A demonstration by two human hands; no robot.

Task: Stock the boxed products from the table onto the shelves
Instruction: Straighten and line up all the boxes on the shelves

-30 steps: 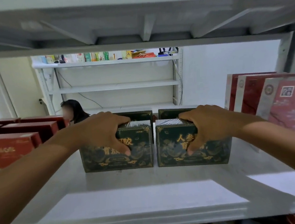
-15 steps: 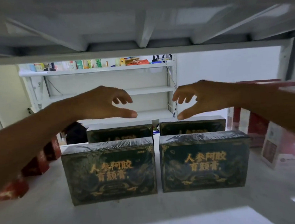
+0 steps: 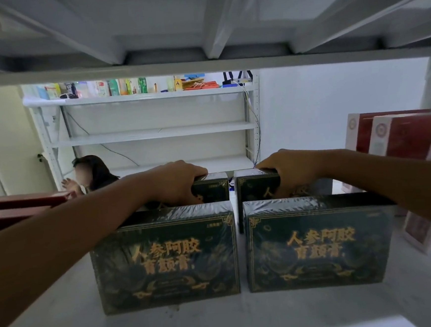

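Two dark green boxes with gold lettering stand upright side by side at the front of the white shelf (image 3: 221, 322): the front left box (image 3: 165, 260) and the front right box (image 3: 316, 243). Behind them stand two more of the same kind. My left hand (image 3: 174, 182) reaches over the front row and grips the top edge of the rear left box (image 3: 212, 189). My right hand (image 3: 292, 170) grips the top edge of the rear right box (image 3: 252, 188). My forearms cross over the front boxes' tops.
Red boxes (image 3: 14, 210) lie stacked at the shelf's left end. Red and white boxes (image 3: 408, 135) stand at the right end. The shelf above (image 3: 201, 63) hangs low. Beyond, another person (image 3: 94, 173) sits before a second white rack (image 3: 155, 132).
Both hands let go of the front boxes, rose open above them, then reached farther back and came down to grip the tops of the two rear boxes.
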